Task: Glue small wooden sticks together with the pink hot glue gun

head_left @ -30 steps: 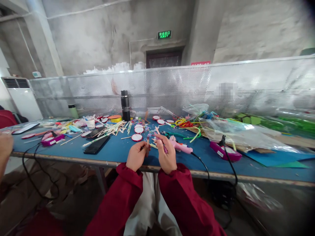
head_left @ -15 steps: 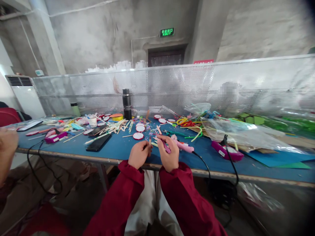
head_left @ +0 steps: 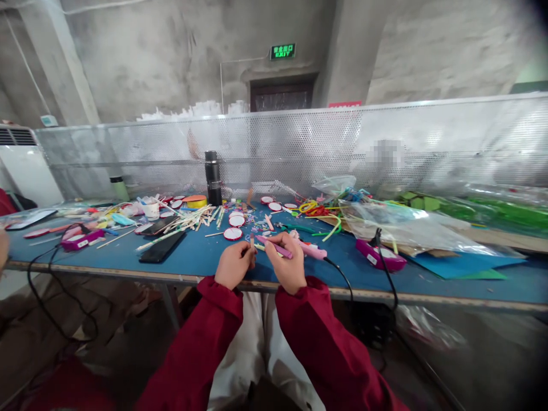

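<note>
The left hand (head_left: 233, 264) was curled closed at the near edge of the blue table (head_left: 205, 260), its fingertips pinching a short wooden stick (head_left: 252, 242) that stood nearly upright above the knuckles. Just to its right, the right hand (head_left: 287, 264) was closed around a pink stick (head_left: 274, 246), which lay slanted across its fingers with the tip pointing left toward the wooden stick; whether the 2 sticks touched I could not tell. Both wrists came out of dark red sleeves (head_left: 317, 337).

Just beyond the right hand, a pink glue gun (head_left: 309, 250) lay on the table, its black cord running off the near edge to the right. Farther right of that hand sat a magenta glue gun (head_left: 379, 256) with its own cord. Ahead of the left hand lay a round red-rimmed disc (head_left: 233, 233), with more discs behind it. To the left of the left hand, a black phone (head_left: 161, 248) lay flat, and beyond it a scatter of wooden sticks (head_left: 192, 220). Well ahead, a black flask (head_left: 212, 177) stood upright near the perforated metal screen (head_left: 342, 148). Clear plastic bags (head_left: 398, 225) spread far right.
</note>
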The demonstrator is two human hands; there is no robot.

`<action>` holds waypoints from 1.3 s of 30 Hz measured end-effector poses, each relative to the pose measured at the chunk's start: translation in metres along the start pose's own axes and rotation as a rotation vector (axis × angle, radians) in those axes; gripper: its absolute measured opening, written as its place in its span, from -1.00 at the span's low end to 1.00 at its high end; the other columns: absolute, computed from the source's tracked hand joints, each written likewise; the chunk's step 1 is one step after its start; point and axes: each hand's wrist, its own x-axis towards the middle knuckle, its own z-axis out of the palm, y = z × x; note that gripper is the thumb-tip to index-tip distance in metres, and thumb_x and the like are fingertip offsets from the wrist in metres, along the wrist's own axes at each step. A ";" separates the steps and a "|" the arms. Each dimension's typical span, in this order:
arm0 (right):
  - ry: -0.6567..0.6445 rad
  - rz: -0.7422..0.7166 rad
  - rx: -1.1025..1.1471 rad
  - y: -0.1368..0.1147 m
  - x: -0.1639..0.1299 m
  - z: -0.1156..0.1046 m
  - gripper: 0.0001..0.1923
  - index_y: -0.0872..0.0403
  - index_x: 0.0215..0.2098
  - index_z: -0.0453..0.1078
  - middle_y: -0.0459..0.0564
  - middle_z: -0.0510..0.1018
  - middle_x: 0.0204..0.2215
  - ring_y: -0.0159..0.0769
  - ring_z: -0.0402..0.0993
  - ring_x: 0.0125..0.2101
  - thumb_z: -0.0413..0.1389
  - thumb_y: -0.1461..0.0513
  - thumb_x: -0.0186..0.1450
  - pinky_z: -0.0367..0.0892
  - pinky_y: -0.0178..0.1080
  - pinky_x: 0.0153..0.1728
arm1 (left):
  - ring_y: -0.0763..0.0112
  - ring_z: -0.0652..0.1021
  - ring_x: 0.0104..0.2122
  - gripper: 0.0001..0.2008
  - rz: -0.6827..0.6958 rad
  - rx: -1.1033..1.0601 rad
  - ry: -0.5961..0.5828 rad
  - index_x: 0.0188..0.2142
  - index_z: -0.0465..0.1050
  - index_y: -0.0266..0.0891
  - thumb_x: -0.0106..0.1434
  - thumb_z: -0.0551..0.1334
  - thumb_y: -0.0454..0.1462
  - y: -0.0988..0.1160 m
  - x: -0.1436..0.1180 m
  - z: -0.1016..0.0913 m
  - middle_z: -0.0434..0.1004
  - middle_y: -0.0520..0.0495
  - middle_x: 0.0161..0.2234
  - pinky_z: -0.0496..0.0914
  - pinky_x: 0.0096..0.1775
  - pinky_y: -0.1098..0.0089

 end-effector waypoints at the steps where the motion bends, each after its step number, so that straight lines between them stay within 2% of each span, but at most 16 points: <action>1: 0.011 0.003 0.005 0.000 -0.001 0.000 -0.87 0.01 -0.42 0.40 -0.14 0.50 -0.48 -0.31 0.38 -0.45 0.15 0.18 0.29 0.33 -0.21 -0.34 | 0.39 0.50 -0.55 -0.76 0.003 0.007 -0.003 -0.36 0.47 -0.17 0.37 0.13 -0.14 0.000 0.000 0.000 0.52 0.06 -0.58 0.35 -0.40 0.42; 5: 0.011 -0.016 -0.031 0.002 -0.004 0.000 -0.84 0.00 -0.45 0.37 -0.15 0.48 -0.50 -0.30 0.39 -0.43 0.12 0.21 0.30 0.30 -0.21 -0.33 | 0.39 0.50 -0.53 -0.74 0.022 0.055 0.002 -0.40 0.45 -0.17 0.38 0.13 -0.14 0.002 -0.001 0.000 0.52 0.06 -0.58 0.34 -0.39 0.42; 10: 0.001 -0.106 -0.088 -0.001 -0.008 -0.001 -0.86 0.00 -0.41 0.36 -0.11 0.52 -0.46 -0.25 0.42 -0.38 0.12 0.24 0.33 0.31 -0.17 -0.27 | 0.38 0.50 -0.53 -0.72 0.021 0.065 -0.017 -0.38 0.46 -0.17 0.39 0.13 -0.11 0.006 -0.003 -0.002 0.53 0.06 -0.57 0.32 -0.39 0.42; 17: -0.006 -0.170 -0.170 -0.003 -0.011 -0.001 -0.86 -0.02 -0.41 0.38 -0.10 0.54 -0.46 -0.21 0.45 -0.32 0.13 0.28 0.32 0.31 -0.13 -0.18 | 0.39 0.50 -0.52 -0.68 0.028 0.111 -0.030 -0.47 0.39 -0.17 0.40 0.12 -0.14 0.010 -0.005 -0.002 0.53 0.04 -0.57 0.30 -0.38 0.41; 25: -0.036 -0.184 -0.218 -0.001 -0.010 0.000 -0.85 -0.02 -0.41 0.36 -0.12 0.54 -0.46 -0.24 0.44 -0.35 0.11 0.29 0.32 0.28 -0.14 -0.18 | 0.39 0.49 -0.52 -0.67 0.042 0.122 -0.037 -0.49 0.37 -0.17 0.41 0.11 -0.16 0.012 -0.005 -0.002 0.52 0.03 -0.57 0.29 -0.38 0.41; 31: -0.004 -0.169 -0.235 0.000 -0.010 -0.001 -0.87 -0.02 -0.38 0.37 -0.11 0.57 -0.43 -0.21 0.47 -0.31 0.12 0.28 0.34 0.28 -0.12 -0.14 | 0.39 0.49 -0.53 -0.67 0.037 0.087 -0.036 -0.49 0.36 -0.16 0.41 0.12 -0.14 0.009 -0.005 -0.002 0.51 0.05 -0.58 0.30 -0.37 0.40; 39: -0.005 -0.201 -0.244 -0.002 -0.011 -0.001 -0.83 -0.01 -0.43 0.32 -0.15 0.52 -0.48 -0.27 0.42 -0.38 0.11 0.31 0.33 0.26 -0.14 -0.17 | 0.37 0.52 -0.53 -0.67 0.022 0.070 -0.057 -0.48 0.40 -0.16 0.39 0.13 -0.11 0.006 -0.004 -0.002 0.53 0.03 -0.58 0.34 -0.38 0.40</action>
